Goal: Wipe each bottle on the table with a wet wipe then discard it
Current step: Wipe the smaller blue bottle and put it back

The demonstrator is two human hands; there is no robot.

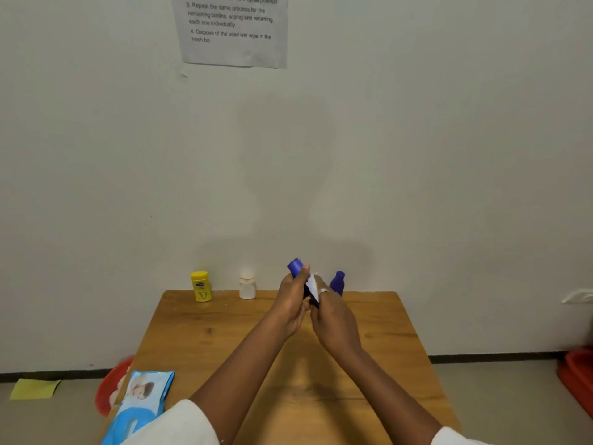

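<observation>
I judge I am mid-wipe on the blue bottle (pixel 296 268), held tilted above the tabletop's far edge. My left hand (pixel 290 303) curls around its body below the cap; my right hand (pixel 330 311) pinches the wet wipe (pixel 312 285) against its side. Next I should rub around it, then set it down beside the second blue bottle (pixel 337 282).

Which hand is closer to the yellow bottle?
Left. The left hand, gripping the blue bottle, is nearer the yellow bottle; the right hand is beyond it, farther right.
</observation>
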